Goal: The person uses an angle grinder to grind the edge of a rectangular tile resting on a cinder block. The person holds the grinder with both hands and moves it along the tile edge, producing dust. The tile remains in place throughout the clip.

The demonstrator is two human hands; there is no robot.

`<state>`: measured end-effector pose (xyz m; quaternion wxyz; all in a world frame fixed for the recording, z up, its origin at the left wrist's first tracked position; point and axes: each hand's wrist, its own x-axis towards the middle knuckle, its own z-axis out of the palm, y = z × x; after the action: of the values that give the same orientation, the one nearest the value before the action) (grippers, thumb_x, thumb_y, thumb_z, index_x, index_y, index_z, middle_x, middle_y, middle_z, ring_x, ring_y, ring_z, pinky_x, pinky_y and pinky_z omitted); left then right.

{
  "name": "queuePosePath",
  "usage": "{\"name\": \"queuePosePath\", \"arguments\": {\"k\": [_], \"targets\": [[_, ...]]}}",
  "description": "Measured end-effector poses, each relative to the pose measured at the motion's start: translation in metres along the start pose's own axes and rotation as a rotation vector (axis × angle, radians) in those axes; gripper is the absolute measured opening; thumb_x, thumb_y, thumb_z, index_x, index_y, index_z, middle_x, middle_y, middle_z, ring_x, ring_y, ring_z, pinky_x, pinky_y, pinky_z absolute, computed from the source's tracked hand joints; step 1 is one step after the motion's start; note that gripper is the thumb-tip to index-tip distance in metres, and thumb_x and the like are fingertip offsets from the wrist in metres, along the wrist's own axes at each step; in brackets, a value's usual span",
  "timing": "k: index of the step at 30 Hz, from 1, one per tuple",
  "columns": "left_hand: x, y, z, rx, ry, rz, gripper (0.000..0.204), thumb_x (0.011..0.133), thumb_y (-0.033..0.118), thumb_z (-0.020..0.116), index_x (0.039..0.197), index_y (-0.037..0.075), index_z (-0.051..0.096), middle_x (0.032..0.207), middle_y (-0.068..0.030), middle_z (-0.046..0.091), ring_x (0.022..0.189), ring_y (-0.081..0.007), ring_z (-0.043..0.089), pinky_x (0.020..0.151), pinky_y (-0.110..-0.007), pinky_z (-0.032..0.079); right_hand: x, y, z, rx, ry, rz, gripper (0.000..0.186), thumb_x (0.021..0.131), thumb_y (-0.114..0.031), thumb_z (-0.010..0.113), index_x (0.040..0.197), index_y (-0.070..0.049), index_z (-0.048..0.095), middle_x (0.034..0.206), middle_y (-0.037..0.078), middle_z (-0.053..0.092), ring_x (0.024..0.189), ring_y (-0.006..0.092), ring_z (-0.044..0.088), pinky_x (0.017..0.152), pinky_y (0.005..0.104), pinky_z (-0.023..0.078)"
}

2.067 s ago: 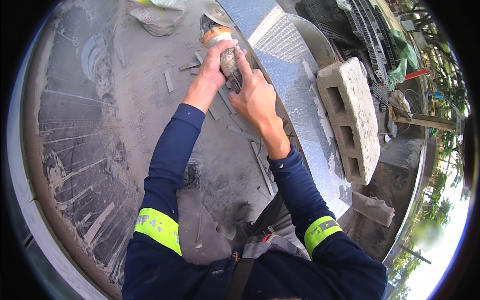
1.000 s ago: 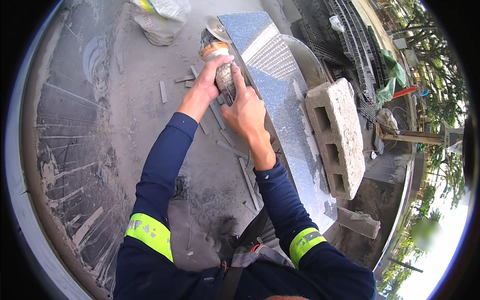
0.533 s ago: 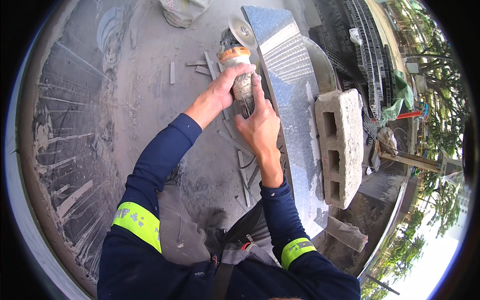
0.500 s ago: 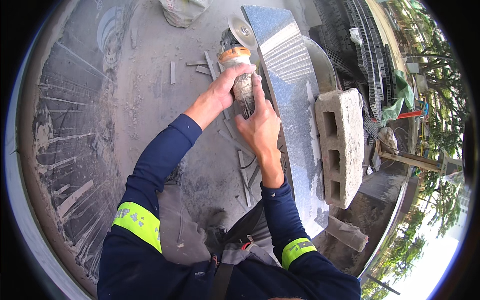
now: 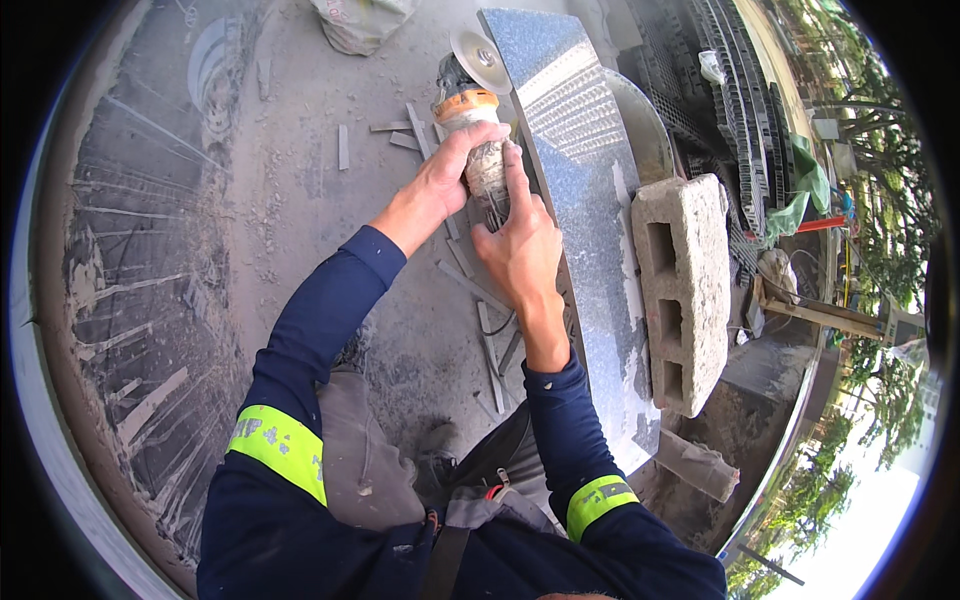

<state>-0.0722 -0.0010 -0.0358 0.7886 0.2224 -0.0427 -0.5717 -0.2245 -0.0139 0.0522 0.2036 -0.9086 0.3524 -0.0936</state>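
Observation:
Both of my hands hold an angle grinder [image 5: 486, 170] with an orange collar and a body coated in grey dust. My left hand [image 5: 446, 175] wraps round its body from the left. Behind it, my right hand [image 5: 522, 245] grips the rear part, with the index finger stretched along the side. A round cutting disc [image 5: 480, 62] stands at the far end, by the left edge of a long grey metal-faced panel [image 5: 585, 200]. Whether the disc touches the panel's edge I cannot tell. My palms hide part of the grinder's body.
A hollow concrete block [image 5: 690, 290] rests on the panel's right side. Thin cut strips [image 5: 490, 350] lie on the dusty floor under my arms. A white sack [image 5: 360, 22] stands at the far left. Black plastic grids [image 5: 735, 120] are stacked to the far right, near green cloth [image 5: 800, 190].
The view has shifted very slightly. My hands keep the same grip, and the grinder stays at the panel's left edge with hardly any visible movement.

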Motion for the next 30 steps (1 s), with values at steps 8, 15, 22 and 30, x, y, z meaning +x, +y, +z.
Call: {"name": "queuePosePath", "arguments": {"k": [8,15,22,30], "targets": [[0.041,0.031,-0.010,-0.002,-0.021,-0.008,0.026,0.090,0.023,0.080,0.104,0.009,0.063,0.090,-0.0054,0.070,0.082,-0.0196,0.073,0.074,-0.036,0.063,0.045,-0.013,0.013,-0.051,-0.001,0.024,0.103,0.072,-0.013,0.075,0.166,-0.015,0.034,0.102,0.029,0.073,0.095,0.0479,0.073,0.088,0.0520,0.059],[0.020,0.018,-0.002,0.008,0.029,-0.011,0.030,0.090,0.025,0.080,0.109,0.008,0.064,0.096,-0.0087,0.073,0.084,-0.0205,0.073,0.076,-0.037,0.064,0.024,-0.008,0.009,-0.060,-0.003,0.003,0.104,0.071,-0.014,0.076,0.167,-0.017,0.034,0.100,0.027,0.073,0.094,0.0451,0.073,0.087,0.0506,0.059],[-0.015,-0.006,0.004,0.004,0.000,-0.034,0.033,0.090,0.026,0.080,0.111,0.008,0.063,0.099,-0.0085,0.071,0.091,-0.0202,0.074,0.081,-0.038,0.063,-0.013,0.007,0.001,0.003,0.031,-0.049,0.104,0.071,-0.011,0.077,0.166,-0.025,0.037,0.094,0.022,0.069,0.082,0.0420,0.072,0.075,0.0511,0.060],[-0.017,-0.013,0.003,-0.021,0.007,-0.038,0.032,0.091,0.025,0.079,0.112,0.007,0.063,0.100,-0.0091,0.072,0.092,-0.0202,0.073,0.082,-0.038,0.063,-0.018,0.009,-0.001,0.028,0.050,-0.060,0.102,0.071,-0.011,0.077,0.165,-0.024,0.040,0.094,0.020,0.070,0.082,0.0421,0.072,0.075,0.0502,0.060]]}}
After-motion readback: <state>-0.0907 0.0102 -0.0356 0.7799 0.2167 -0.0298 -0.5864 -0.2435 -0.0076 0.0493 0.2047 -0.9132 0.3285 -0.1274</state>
